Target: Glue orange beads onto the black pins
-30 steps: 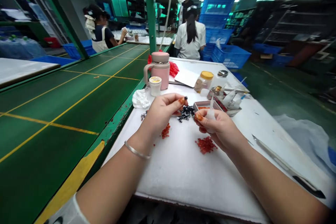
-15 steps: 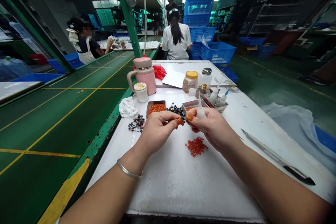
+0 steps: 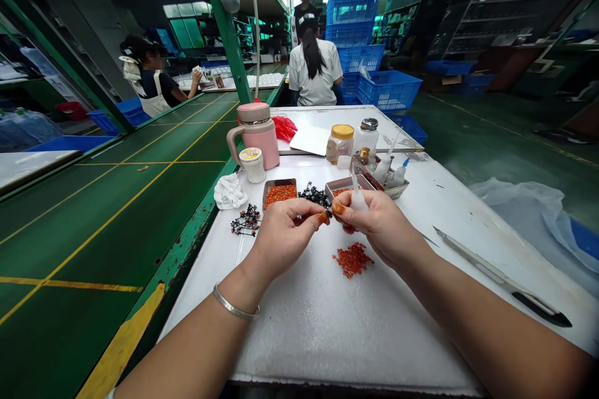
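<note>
Above the white worktop, my left hand is closed in a pinch, thumb against fingertips. What it pinches is too small to make out. My right hand is closed around a small white squeeze bottle, its thin nozzle pointing up. The two sets of fingertips nearly meet, and the fingertips look stained orange. Beneath the right hand lies a loose pile of small orange-red pieces. Behind the hands are a heap of small black parts, a tray of orange pieces and a second metal tray, partly hidden.
Black parts with orange bits and a crumpled white cloth lie left. A pink mug, a white tub, a yellow-lidded jar and a bottle holder stand behind. A utility knife lies right. Green conveyor runs alongside.
Both hands keep almost the same pose, fingertips close together. The whole view has shifted very slightly. Nothing has visibly been picked up or put down.
</note>
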A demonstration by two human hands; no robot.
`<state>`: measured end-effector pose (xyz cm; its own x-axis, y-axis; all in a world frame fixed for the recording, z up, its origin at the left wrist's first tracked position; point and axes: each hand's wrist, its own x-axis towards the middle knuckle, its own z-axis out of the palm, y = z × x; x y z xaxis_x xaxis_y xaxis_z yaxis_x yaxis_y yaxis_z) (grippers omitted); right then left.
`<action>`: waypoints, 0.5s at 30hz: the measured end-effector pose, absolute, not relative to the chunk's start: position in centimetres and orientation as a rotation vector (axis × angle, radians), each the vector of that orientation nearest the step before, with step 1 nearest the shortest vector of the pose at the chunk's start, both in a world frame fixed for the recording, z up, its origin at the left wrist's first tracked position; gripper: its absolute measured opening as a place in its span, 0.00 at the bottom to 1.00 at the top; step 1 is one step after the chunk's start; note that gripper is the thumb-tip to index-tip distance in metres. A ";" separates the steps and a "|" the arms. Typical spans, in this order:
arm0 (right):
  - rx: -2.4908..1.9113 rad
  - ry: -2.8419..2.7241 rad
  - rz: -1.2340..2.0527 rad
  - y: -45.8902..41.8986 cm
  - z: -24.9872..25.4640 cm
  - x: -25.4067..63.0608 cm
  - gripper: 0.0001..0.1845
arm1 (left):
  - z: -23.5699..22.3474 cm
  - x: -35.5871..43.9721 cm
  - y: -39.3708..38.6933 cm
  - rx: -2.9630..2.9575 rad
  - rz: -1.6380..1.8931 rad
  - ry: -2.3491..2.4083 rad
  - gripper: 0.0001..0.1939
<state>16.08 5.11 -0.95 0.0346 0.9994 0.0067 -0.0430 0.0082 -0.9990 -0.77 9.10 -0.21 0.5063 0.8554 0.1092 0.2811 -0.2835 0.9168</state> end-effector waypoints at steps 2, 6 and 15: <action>-1.207 -1.190 1.170 5.1 -0.9 16.1 0.11 | -0.2 -0.8 9.1 1.866 0.783 0.961 0.08; -1.257 -1.279 1.080 5.0 -0.8 16.1 0.12 | -0.2 -0.8 9.1 1.961 0.816 0.978 0.07; -1.392 -1.432 0.872 4.8 -0.7 16.0 0.13 | -0.8 -1.0 9.0 2.223 0.931 0.975 0.08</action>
